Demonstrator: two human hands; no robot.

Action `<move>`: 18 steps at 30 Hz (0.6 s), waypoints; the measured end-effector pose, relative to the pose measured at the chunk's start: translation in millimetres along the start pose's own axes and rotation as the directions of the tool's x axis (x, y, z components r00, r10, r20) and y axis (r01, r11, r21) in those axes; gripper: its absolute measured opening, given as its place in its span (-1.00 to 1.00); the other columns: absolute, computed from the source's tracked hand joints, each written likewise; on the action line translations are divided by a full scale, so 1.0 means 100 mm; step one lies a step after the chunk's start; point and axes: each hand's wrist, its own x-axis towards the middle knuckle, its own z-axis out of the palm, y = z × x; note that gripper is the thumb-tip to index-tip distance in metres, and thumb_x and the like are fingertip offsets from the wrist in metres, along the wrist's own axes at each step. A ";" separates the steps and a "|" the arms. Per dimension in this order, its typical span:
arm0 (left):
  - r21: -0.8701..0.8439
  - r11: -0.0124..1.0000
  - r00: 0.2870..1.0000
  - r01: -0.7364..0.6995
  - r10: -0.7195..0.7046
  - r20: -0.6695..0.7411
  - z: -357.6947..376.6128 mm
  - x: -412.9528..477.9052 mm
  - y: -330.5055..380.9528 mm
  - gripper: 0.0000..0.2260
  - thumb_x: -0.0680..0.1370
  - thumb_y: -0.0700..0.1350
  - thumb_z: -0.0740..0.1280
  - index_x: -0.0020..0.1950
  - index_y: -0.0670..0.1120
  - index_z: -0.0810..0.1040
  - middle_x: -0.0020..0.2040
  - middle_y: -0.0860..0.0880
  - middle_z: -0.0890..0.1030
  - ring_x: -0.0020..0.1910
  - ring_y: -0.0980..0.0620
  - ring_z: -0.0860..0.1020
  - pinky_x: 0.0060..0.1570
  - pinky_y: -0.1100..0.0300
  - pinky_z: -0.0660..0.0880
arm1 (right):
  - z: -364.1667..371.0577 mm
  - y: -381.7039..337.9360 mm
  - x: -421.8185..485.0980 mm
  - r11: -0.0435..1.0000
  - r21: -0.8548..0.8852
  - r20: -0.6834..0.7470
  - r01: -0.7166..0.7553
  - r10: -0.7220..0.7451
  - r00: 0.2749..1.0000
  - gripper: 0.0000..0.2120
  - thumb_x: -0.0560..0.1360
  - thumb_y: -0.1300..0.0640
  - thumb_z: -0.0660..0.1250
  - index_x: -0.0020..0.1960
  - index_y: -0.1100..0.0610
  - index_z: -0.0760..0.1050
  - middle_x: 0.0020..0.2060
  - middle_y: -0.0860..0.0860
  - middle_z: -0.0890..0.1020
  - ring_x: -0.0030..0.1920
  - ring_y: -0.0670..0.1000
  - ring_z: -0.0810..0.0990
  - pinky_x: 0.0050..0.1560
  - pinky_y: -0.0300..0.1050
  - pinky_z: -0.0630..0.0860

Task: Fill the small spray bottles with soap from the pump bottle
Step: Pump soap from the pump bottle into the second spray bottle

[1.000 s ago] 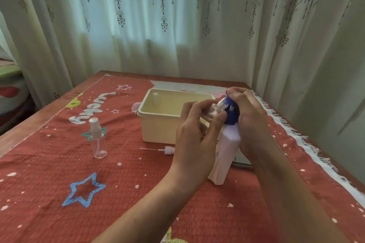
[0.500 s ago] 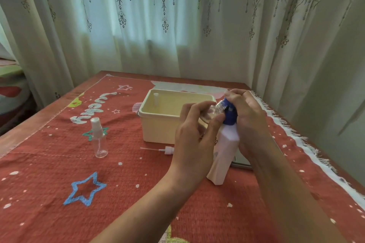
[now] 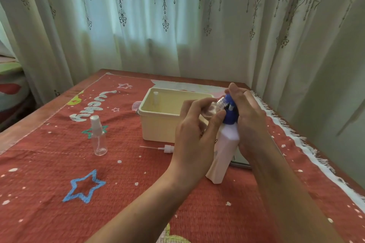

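A white pump bottle (image 3: 224,154) with a blue pump head (image 3: 230,113) stands on the red cloth at centre right. My right hand (image 3: 249,118) wraps over the blue head and the bottle's neck. My left hand (image 3: 194,138) holds a small clear spray bottle (image 3: 214,107) tilted, its open neck against the pump spout. A second small spray bottle (image 3: 98,136) with its white cap on stands upright to the left. A loose white spray top with its thin tube (image 3: 165,148) lies on the cloth in front of the box.
A cream plastic box (image 3: 158,124) sits behind my hands, with a white spray piece (image 3: 155,97) inside at its left. A flat grey thing (image 3: 240,161) lies behind the pump bottle. The cloth's fringed edge (image 3: 296,138) runs along the right; curtains close the back.
My right hand's fingers have lifted a little over the blue pump head. The small bottle stays at the spout in my left hand.
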 end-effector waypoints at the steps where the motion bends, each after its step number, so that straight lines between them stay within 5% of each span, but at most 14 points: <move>1: 0.002 1.000 1.000 0.000 0.000 0.001 0.00 0.00 0.00 -0.80 0.60 -0.11 0.37 0.22 -0.05 0.56 0.07 0.04 0.52 -0.01 0.15 0.53 -0.08 0.39 0.48 | 0.00 0.01 0.00 1.000 0.001 0.001 -0.002 0.002 1.000 -0.80 0.53 -0.08 0.29 0.03 0.04 0.49 -0.37 -0.20 0.61 -0.34 -0.21 0.61 -0.30 -0.32 0.57; 5: 0.029 1.000 1.000 0.007 -0.007 0.003 0.00 -0.02 -0.04 -0.78 0.60 -0.07 0.36 0.24 -0.07 0.56 0.06 0.05 0.53 -0.02 0.12 0.54 -0.10 0.38 0.48 | 0.00 0.00 0.03 0.998 0.063 -0.003 0.010 -0.010 1.000 -0.97 0.59 0.19 0.26 0.01 0.14 0.42 -0.42 -0.16 0.59 -0.39 -0.22 0.56 -0.36 -0.31 0.53; 11: 0.022 1.000 1.000 -0.012 0.013 -0.015 0.00 0.00 -0.02 -0.80 0.59 -0.10 0.38 0.21 -0.05 0.56 0.06 0.06 0.53 -0.03 0.10 0.54 -0.10 0.36 0.49 | 0.02 -0.01 0.00 0.999 0.049 0.000 0.008 -0.008 1.000 -0.86 0.58 0.02 0.30 -0.03 0.10 0.45 -0.42 -0.18 0.58 -0.39 -0.18 0.55 -0.32 -0.28 0.55; 18: 0.023 1.000 1.000 0.017 -0.016 -0.004 0.00 -0.02 -0.04 -0.79 0.60 -0.08 0.37 0.22 -0.06 0.56 0.06 0.06 0.52 -0.04 0.07 0.54 -0.11 0.38 0.49 | 0.02 -0.01 0.01 0.999 0.032 0.008 0.014 -0.014 1.000 -0.97 0.59 0.15 0.27 0.00 0.10 0.44 -0.43 -0.19 0.60 -0.37 -0.21 0.57 -0.29 -0.27 0.57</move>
